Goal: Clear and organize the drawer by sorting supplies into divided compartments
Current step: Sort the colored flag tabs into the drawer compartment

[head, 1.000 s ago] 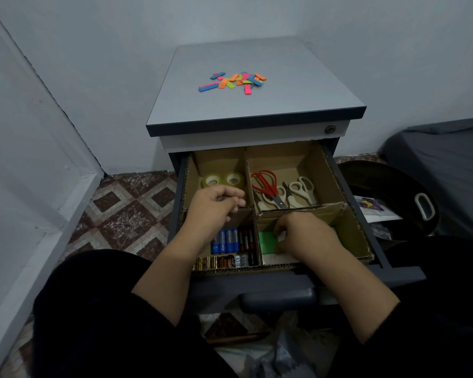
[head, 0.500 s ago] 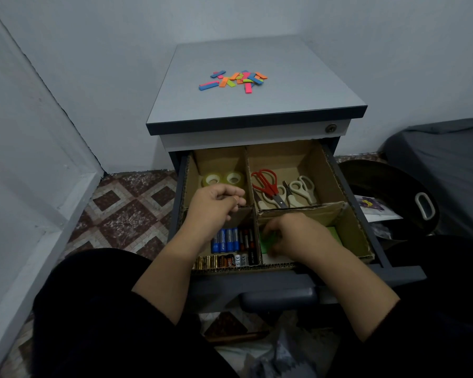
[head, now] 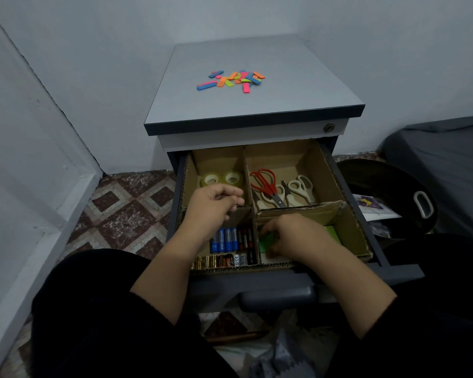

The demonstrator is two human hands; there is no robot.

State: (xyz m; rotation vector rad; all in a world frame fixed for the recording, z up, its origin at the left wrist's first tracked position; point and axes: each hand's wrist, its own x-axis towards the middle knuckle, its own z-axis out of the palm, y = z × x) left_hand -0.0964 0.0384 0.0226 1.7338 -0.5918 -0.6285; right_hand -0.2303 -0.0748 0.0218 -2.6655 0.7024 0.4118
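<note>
Head view: the right hand [head: 292, 236] is down in the front right compartment of the drawer [head: 350, 214], fingers curled onto the green paper pad [head: 266, 241], probably pinching it, though the fingertips are hidden. The left hand [head: 212, 205] hangs loosely curled above the batteries [head: 227, 240]. The cardboard divider [head: 254, 211] walls crowd both hands; open room is straight up.
</note>
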